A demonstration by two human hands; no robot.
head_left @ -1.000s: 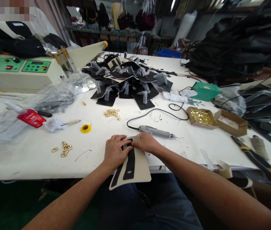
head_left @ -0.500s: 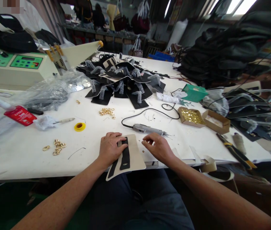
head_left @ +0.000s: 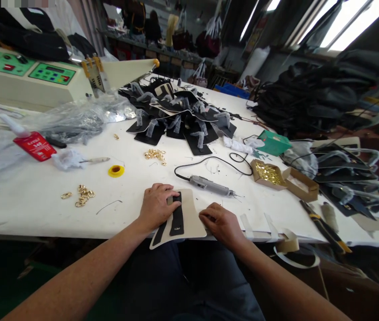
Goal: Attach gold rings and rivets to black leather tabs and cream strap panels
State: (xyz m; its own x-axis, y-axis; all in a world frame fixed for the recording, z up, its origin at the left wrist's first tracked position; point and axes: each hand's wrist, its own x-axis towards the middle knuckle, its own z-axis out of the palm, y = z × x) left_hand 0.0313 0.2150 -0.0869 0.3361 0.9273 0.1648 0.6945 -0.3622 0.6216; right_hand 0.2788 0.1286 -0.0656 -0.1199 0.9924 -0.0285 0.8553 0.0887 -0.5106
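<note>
A beige panel (head_left: 192, 214) with dark strips lies at the front edge of the table, its near corner overhanging. My left hand (head_left: 157, 206) is closed on its left side, with the thumb across the black strap (head_left: 177, 223). A small metal fitting (head_left: 177, 228) shows near the strap's lower end. Just off the panel's right edge, my right hand (head_left: 222, 225) is low at the table with its fingertips pinched together. What they hold, if anything, is hidden. Beyond the hands lies a grey electric screwdriver (head_left: 213, 185), its bit pointing right.
Gold clasps (head_left: 85, 195) lie at left, near yellow tape (head_left: 116, 170) and a red glue bottle (head_left: 34, 145). Black panels (head_left: 176, 118) are piled behind. At right are a box of gold pieces (head_left: 268, 173), an empty carton (head_left: 301, 183) and yellow-black pliers (head_left: 325, 228).
My right hand has come down to the table beside the panel, its fingers drawn together over where a tiny gold piece lay. My left hand keeps its place. The view has shifted slightly.
</note>
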